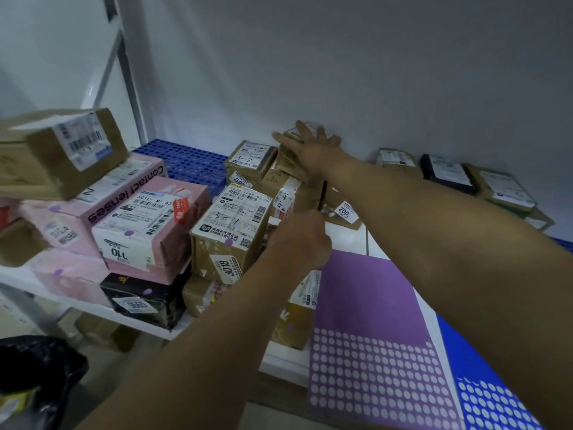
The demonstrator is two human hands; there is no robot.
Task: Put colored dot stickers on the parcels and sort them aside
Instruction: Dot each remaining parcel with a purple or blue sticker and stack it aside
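Note:
My right hand [310,147] reaches far back to the wall and lies with spread fingers on top of a brown cardboard parcel [290,166]. My left hand [299,240] hovers lower with its fingers curled in, just right of a brown parcel marked "3-1" [231,225] that carries a purple dot. Whether a sticker is on a fingertip is hidden. A purple sticker sheet [369,302] lies flat at the front, with a blue sticker sheet [483,386] to its right. Pink boxes [145,231] on the left bear purple dots.
A tilted brown parcel [62,150] tops the left stack, and a black box [145,299] sits under the pink ones. More parcels [449,173] line the wall at back right. A blue perforated mat [192,162] lies at the back. A black bag [31,373] sits lower left.

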